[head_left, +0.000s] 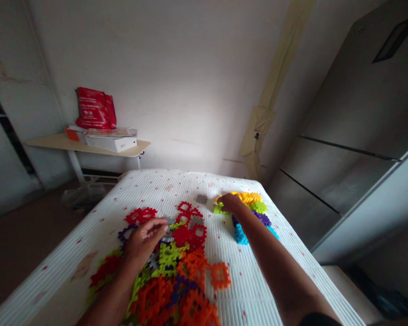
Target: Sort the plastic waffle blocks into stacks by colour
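A loose heap of toothed plastic building tiles spreads over the near bed, with orange tiles (190, 265), red tiles (182, 235) and lime-green tiles (170, 253). Above its left side hovers my left hand (146, 235), fingers loosely curled and apart, with nothing visible in them. A grey tile (170, 221) lies by its fingertips. Farther off, my right hand (229, 202) reaches to the sorted stacks, its fingers closed on a lime-green tile (218, 209). Yellow tiles (251, 198), purple tiles (262, 218) and blue tiles (241, 235) are grouped around it; my forearm hides part of them.
The tiles rest on a bed with a white ribbed cover (149, 181). A single grey tile (201, 198) lies near the far side. Behind to the left, a small table (54, 141) bears a white box (112, 143) and a red bag (95, 108). A grey cabinet (347, 117) stands at right.
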### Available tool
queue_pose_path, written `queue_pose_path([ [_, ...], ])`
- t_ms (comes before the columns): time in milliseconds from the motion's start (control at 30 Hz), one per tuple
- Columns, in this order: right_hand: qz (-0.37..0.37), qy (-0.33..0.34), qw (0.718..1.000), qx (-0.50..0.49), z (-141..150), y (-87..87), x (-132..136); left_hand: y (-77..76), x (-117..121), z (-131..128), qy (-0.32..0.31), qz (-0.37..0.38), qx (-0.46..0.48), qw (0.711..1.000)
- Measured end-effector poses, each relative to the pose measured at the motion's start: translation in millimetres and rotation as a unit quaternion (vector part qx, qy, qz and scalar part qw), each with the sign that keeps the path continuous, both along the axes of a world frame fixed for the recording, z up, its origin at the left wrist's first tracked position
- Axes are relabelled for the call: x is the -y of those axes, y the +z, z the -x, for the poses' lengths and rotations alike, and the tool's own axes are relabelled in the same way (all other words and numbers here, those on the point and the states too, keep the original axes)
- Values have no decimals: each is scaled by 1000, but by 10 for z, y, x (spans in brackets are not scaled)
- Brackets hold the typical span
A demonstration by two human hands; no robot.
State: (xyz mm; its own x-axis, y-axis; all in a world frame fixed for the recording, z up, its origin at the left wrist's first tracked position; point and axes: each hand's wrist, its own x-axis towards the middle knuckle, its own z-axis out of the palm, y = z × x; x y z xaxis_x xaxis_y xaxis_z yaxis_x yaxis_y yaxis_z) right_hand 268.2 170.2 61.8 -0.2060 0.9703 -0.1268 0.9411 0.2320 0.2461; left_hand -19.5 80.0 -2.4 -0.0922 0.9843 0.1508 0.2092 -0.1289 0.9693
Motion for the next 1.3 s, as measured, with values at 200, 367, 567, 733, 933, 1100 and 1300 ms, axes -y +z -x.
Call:
queue_pose_path([
  [200,-54,31,998,-26,221,140,140,-31,-5,3,-4,-1,11,1000],
  [367,-29,95,992,-82,776,40,291,-33,-14,5,-5,0,21,1000],
  [567,-7,83,991,-108,1284,-279,406,-75,-39,29,-3,-3,23,1000],
  [733,-12,62,990,-126,1388,-372,440,-99,-51,39,-6,-3,27,1000],
  [933,-52,49,985,-157,1352,-348,500,-82,-47,29,0,1,33,999],
  [1100,-120,103,931,-328,1255,-343,569,-88,-54,12,4,0,44,999],
  [1300,-68,158,724,-668,1255,-459,582,-64,-50,9,8,3,53,999],
])
